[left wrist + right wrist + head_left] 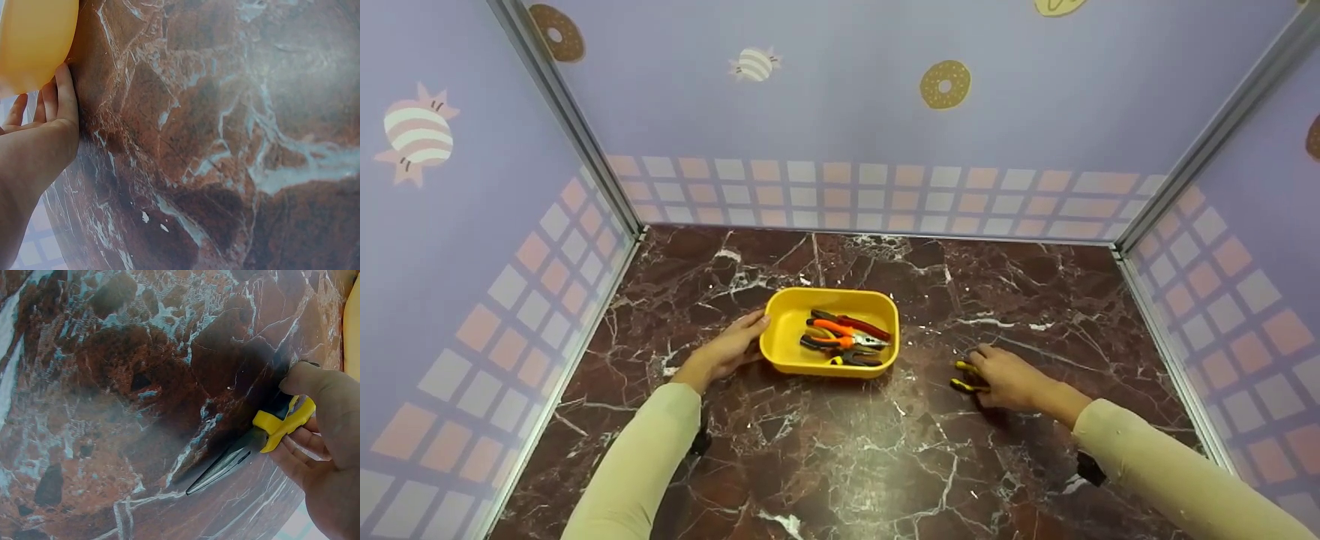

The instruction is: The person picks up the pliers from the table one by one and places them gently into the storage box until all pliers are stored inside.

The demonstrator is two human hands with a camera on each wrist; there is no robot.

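A yellow plastic box (780, 330) stands on the dark marbled surface with several pliers (840, 337) inside, including an orange-handled pair. My left hand (731, 345) touches the box's left end; in the left wrist view its extended fingers (66, 95) lie against the outer wall. To the right of the box, my right hand (1009, 376) holds needle-nose pliers (275, 424) by their yellow and black handles. Their closed jaws point away from the palm, low over the surface. Part of the handles is hidden behind the thumb and fingers.
Purple panels with candy and doughnut pictures surround the marbled surface (825, 457) at the back (840, 112), left (472, 262) and right (1245, 262). Metal strips run along the corners and lower edges.
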